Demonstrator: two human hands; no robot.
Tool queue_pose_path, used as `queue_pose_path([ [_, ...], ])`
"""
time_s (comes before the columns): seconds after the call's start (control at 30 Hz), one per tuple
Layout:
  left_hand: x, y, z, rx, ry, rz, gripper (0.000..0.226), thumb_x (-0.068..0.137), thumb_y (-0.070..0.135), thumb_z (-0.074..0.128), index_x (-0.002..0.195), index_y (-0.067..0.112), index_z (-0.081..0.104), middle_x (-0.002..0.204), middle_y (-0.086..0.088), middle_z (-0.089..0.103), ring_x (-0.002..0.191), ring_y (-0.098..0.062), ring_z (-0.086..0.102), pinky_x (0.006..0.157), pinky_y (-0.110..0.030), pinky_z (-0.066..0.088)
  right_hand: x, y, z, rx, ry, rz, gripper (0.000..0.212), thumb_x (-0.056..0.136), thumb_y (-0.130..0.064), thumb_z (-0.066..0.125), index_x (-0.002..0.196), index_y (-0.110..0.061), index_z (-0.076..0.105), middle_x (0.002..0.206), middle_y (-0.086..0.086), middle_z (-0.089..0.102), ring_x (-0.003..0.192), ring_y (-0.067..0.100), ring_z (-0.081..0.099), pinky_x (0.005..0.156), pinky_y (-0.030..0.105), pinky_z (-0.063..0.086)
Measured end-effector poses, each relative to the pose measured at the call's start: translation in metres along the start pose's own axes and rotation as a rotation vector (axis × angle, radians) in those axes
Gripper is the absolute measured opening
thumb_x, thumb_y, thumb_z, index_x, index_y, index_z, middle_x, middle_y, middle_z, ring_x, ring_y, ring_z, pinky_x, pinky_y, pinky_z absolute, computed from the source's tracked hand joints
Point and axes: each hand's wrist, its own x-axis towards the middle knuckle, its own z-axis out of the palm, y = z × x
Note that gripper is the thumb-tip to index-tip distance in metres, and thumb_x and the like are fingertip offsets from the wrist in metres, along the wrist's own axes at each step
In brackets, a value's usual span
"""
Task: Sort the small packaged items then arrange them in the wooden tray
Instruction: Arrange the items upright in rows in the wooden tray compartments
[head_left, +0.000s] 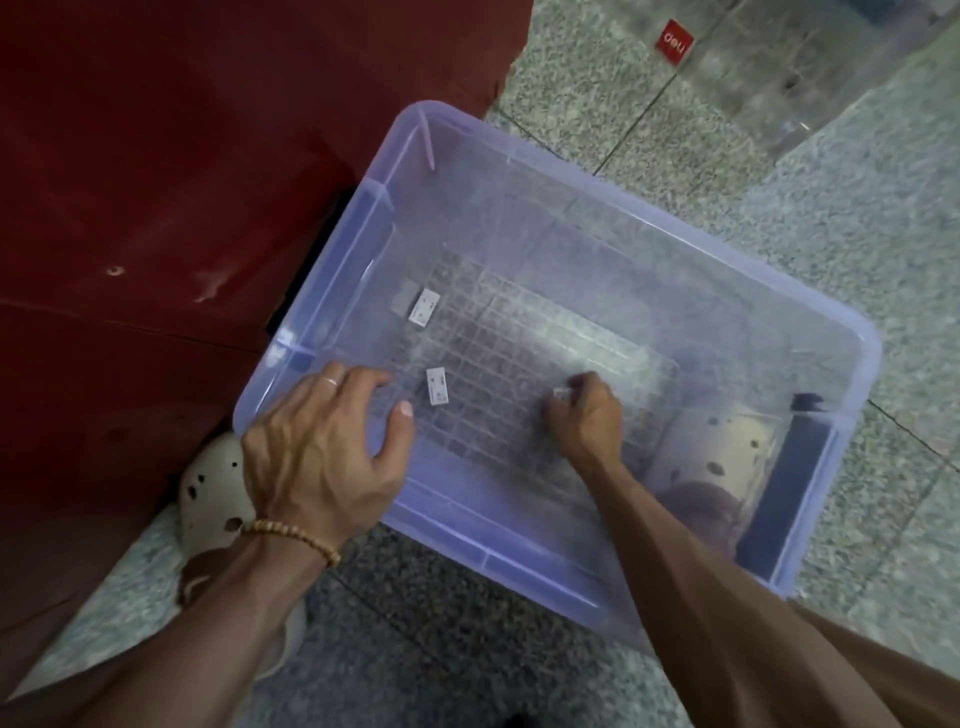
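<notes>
A translucent pale-purple plastic bin stands on the floor with a ribbed bottom. Two small white packaged items lie inside: one toward the far left, another nearer me. My left hand rests over the bin's near-left rim, fingers spread and loosely bent, close to the nearer packet without touching it. My right hand reaches down to the bin's bottom, and its fingertips pinch a small clear packaged item. No wooden tray is in view.
A dark red cloth hangs at the left beside the bin. A beige perforated clog shows under my left wrist and another through the bin's right side. Speckled stone floor lies all around; a red label sits far back.
</notes>
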Motion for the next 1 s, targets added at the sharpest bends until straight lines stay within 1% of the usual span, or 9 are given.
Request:
queue_pose_path([
  [0.13, 0.000, -0.001, 0.001, 0.003, -0.019, -0.007, 0.040, 0.087, 0.043, 0.043, 0.104, 0.016, 0.067, 0.094, -0.003, 0.069, 0.084, -0.030, 0.066, 0.068, -0.039, 0.052, -0.012, -0.055, 0.047, -0.040, -0.287, -0.366, 0.034, 0.088, -0.020, 0.069, 0.117, -0.004, 0.062, 0.109, 0.020, 0.064, 0.098, 0.035, 0.061, 0.076, 0.035, 0.039],
  [0.27, 0.001, -0.001, 0.001, 0.021, -0.003, 0.003, 0.038, 0.086, 0.040, 0.044, 0.101, 0.015, 0.068, 0.091, -0.003, 0.068, 0.081, -0.030, 0.066, 0.066, -0.038, 0.051, -0.014, -0.084, 0.079, -0.182, -0.321, -0.516, 0.047, 0.090, -0.025, 0.070, 0.125, 0.002, 0.052, 0.122, 0.025, 0.054, 0.099, 0.043, 0.061, 0.079, 0.043, 0.048],
  [0.37, 0.000, -0.002, 0.001, 0.040, 0.016, 0.011, 0.038, 0.086, 0.041, 0.044, 0.100, 0.016, 0.068, 0.089, -0.002, 0.068, 0.077, -0.029, 0.065, 0.063, -0.035, 0.049, -0.007, -0.091, 0.085, -0.283, -0.326, -0.534, 0.040, 0.092, -0.019, 0.065, 0.122, 0.003, 0.050, 0.122, 0.026, 0.049, 0.100, 0.044, 0.060, 0.079, 0.044, 0.047],
  [0.5, 0.001, -0.002, 0.003, 0.036, 0.044, 0.024, 0.036, 0.087, 0.039, 0.045, 0.099, 0.015, 0.069, 0.087, -0.002, 0.067, 0.074, -0.029, 0.064, 0.062, -0.035, 0.049, 0.009, -0.104, 0.084, -0.127, -0.243, -0.486, 0.038, 0.089, -0.010, 0.063, 0.121, 0.007, 0.052, 0.123, 0.028, 0.053, 0.104, 0.046, 0.057, 0.081, 0.044, 0.041],
  [0.63, 0.001, -0.003, 0.003, 0.036, 0.046, 0.031, 0.034, 0.086, 0.038, 0.046, 0.098, 0.016, 0.069, 0.085, -0.001, 0.067, 0.074, -0.028, 0.063, 0.063, -0.035, 0.049, 0.018, -0.109, 0.087, -0.136, -0.237, -0.521, 0.047, 0.090, -0.014, 0.067, 0.128, 0.005, 0.047, 0.126, 0.026, 0.052, 0.108, 0.045, 0.056, 0.082, 0.043, 0.043],
  [0.7, 0.000, -0.003, 0.002, 0.032, 0.041, 0.034, 0.035, 0.086, 0.038, 0.045, 0.098, 0.015, 0.069, 0.085, -0.001, 0.067, 0.074, -0.027, 0.063, 0.062, -0.036, 0.049, 0.016, -0.109, 0.087, -0.025, -0.203, -0.481, 0.052, 0.091, -0.012, 0.065, 0.136, 0.003, 0.044, 0.127, 0.026, 0.054, 0.110, 0.043, 0.056, 0.084, 0.042, 0.044],
  [0.8, 0.000, -0.002, 0.002, 0.031, 0.030, 0.028, 0.036, 0.084, 0.038, 0.045, 0.098, 0.014, 0.069, 0.084, 0.000, 0.067, 0.073, -0.026, 0.063, 0.061, -0.035, 0.049, 0.023, -0.118, 0.087, 0.078, -0.177, -0.453, 0.068, 0.095, -0.014, 0.063, 0.151, -0.003, 0.027, 0.137, 0.022, 0.051, 0.117, 0.037, 0.054, 0.092, 0.041, 0.044],
  [0.87, 0.001, -0.002, 0.002, 0.033, 0.022, 0.030, 0.036, 0.084, 0.037, 0.045, 0.097, 0.014, 0.069, 0.084, 0.000, 0.067, 0.072, -0.026, 0.063, 0.061, -0.035, 0.048, 0.033, -0.126, 0.087, 0.018, -0.211, -0.467, 0.073, 0.095, -0.018, 0.063, 0.155, -0.009, 0.022, 0.133, 0.022, 0.051, 0.113, 0.035, 0.055, 0.086, 0.036, 0.042],
  [1.0, 0.001, -0.002, 0.001, 0.037, 0.004, 0.014, 0.036, 0.083, 0.038, 0.045, 0.098, 0.015, 0.069, 0.084, 0.001, 0.066, 0.073, -0.024, 0.063, 0.061, -0.035, 0.048, 0.042, -0.135, 0.090, -0.086, -0.187, -0.508, 0.064, 0.094, -0.021, 0.064, 0.150, -0.014, 0.032, 0.116, 0.018, 0.055, 0.090, 0.032, 0.061, 0.071, 0.031, 0.039],
])
